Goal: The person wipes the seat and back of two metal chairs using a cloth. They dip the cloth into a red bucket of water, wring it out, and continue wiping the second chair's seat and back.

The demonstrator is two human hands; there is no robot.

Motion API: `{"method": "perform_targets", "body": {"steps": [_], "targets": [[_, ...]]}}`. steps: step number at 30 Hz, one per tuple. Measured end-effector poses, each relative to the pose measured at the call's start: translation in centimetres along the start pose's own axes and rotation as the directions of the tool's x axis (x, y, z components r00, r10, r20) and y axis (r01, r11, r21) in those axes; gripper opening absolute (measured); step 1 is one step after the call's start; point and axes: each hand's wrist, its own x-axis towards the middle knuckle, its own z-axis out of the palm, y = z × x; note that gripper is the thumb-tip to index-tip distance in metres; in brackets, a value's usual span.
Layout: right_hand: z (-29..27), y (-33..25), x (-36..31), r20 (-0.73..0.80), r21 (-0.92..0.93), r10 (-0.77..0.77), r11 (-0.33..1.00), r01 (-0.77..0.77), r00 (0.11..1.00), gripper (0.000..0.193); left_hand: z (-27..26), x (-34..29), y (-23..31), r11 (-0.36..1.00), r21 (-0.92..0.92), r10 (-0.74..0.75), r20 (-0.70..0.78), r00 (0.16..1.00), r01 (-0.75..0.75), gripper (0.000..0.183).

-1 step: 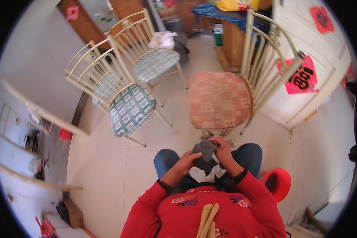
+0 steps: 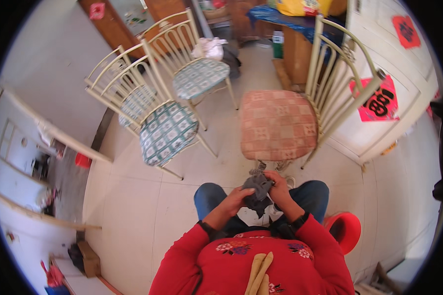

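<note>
A crumpled dark grey cloth (image 2: pixel 257 192) is held between my two hands, above the gap between my knees. My left hand (image 2: pixel 235 200) grips its left side, with the thumb lying over the top. On the other side, the fingers of my right hand (image 2: pixel 278 189) are closed and pinch the cloth's upper right edge. A loose corner of the fabric hangs down below. The exact kind of cloth item cannot be made out.
A chair with a pink checked seat (image 2: pixel 279 125) stands just ahead. Several chairs with green-and-white checked seats, one nearer seat (image 2: pixel 167 132) among them, are at left. Beside my right leg is a red bucket (image 2: pixel 348 233). A white door (image 2: pixel 384 59) stands at right.
The whole view has shifted slightly. The cloth is bunched a little differently, and both hands keep hold of it.
</note>
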Motion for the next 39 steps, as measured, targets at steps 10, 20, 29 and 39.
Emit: {"method": "perform_targets", "body": {"steps": [10,20,29,39], "targets": [[-0.3,-2.3,0.8,0.166,0.225,0.287,0.92,-0.32,0.943,0.042,-0.6,-0.3,0.4,0.99,-0.133,0.036,-0.066,0.997,-0.044,0.04],[3.2,-6.3,1.0,0.216,-0.005,0.232,0.972,-0.236,0.948,0.073,-0.9,-0.3,2.2,0.953,0.029,0.299,-0.22,0.928,-0.3,0.037],[3.1,-2.9,1.0,0.181,0.565,0.581,0.599,-0.568,0.793,0.036,-2.0,0.1,2.6,0.942,0.248,0.277,-0.187,0.942,-0.228,0.05],[-0.3,0.3,0.8,0.159,0.811,0.62,0.362,-0.46,0.769,0.03,-16.1,1.4,10.9,0.804,0.317,0.581,-0.597,0.554,-0.502,0.053]]}}
